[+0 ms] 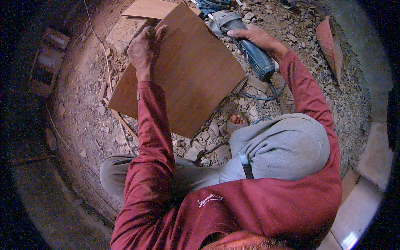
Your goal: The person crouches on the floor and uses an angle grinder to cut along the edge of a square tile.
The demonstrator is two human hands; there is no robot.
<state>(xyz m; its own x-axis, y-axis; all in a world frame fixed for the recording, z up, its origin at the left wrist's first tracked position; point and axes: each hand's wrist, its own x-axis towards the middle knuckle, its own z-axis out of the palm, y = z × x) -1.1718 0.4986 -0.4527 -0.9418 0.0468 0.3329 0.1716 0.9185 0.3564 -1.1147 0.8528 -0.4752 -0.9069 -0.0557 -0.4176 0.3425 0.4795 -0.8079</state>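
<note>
A large brown square tile (191,75) lies tilted in front of me, its near corner close to the rubble by my foot. My left hand (146,48) is closed at its upper left edge, with the thumb lying toward the tile's face; the fingertips are hidden. At the tile's right side, my right hand (256,37) is wrapped round the body of a dark blue angle grinder (257,62). The grinder's grey head points away from me, next to the tile's far right edge. Its disc cannot be made out. A cord runs from its near end.
Broken stone and rubble (291,50) cover the ground. Beyond the tile lie a lighter tile piece (150,8) and a stone block (127,33). A reddish pan (330,46) stands at the right, a hollow block (49,60) at the left. The blue cord (258,98) loops near my foot.
</note>
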